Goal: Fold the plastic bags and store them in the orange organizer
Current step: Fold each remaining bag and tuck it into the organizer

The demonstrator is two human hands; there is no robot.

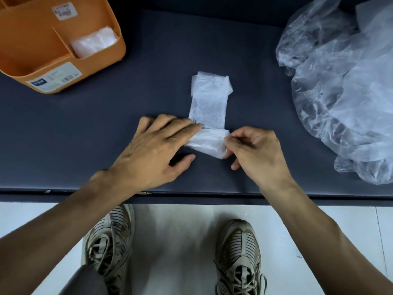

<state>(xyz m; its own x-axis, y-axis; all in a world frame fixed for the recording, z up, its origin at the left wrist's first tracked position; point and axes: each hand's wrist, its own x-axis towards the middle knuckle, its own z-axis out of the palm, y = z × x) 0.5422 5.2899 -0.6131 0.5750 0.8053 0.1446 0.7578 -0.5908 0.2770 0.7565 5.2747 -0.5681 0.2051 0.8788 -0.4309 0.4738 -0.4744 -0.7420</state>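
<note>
Down low, two striped shoes (238, 258) stand on the pale floor. Both hands work one thin, crinkly plastic bag (209, 107), folded into a long strip on the dark worktop (85, 128). The left hand (157, 150) presses flat; the right hand (253, 152) pinches the folded end. Farther off sit a loose bag pile (344, 86) and the orange organizer (42, 39), holding one folded bag (93, 41).

— Any markings legible?
— None. The orange organizer (32, 45) carries two stickers: a white label (62, 11) on an inner wall, and a larger barcode label (55, 77) on its outer front. Print on both is too blurred to read.
</note>
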